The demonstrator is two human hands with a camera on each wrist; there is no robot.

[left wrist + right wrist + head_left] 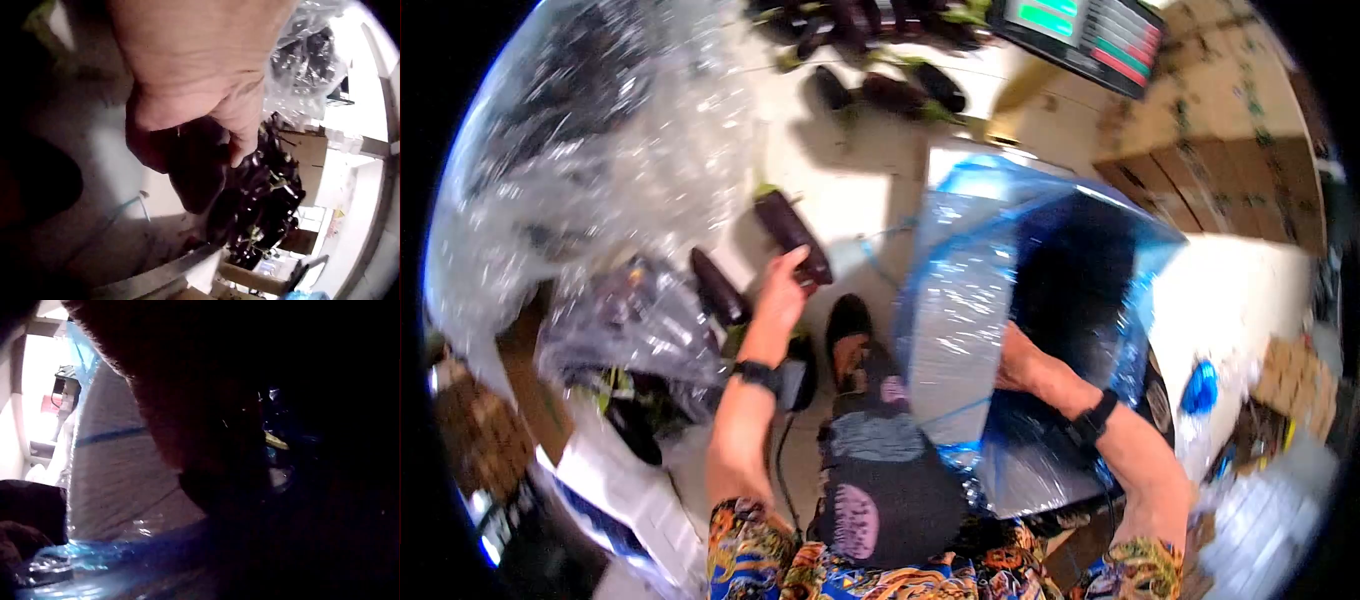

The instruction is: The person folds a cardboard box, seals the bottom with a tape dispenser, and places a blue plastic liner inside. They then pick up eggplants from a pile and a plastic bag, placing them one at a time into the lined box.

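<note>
Clearly, the nearest thing to start from is a dark eggplant (788,228) in the left hand (776,298), out over the pale floor (840,185). The thumb and fingers grip it near its blunt end; whether it is fully clear of the floor I cannot tell. Its long axis slants: the green stem end points away from the person and leftward, the blunt end back toward the person and rightward. The left hand is by far the nearer one to it.

The right hand (1025,362) lies off to the right, partly inside a pale-walled box (960,290) wrapped in blue-tinted plastic. Its fingers are hidden behind the near wall and the right wrist view is too dark, so I cannot tell whether they are curled or hold anything. From the eggplant, then, the box lies to the right, across a stretch of bare floor, with its mouth facing up.

Just left of the held eggplant lies another eggplant (718,288), beside a bulging clear bag (635,325). Farther ahead are a few loose eggplants (892,93) and, behind them, a heap (845,28). A scale (1075,40) with a lit display stands beyond the box, cardboard cartons (1215,165) to the right.
</note>
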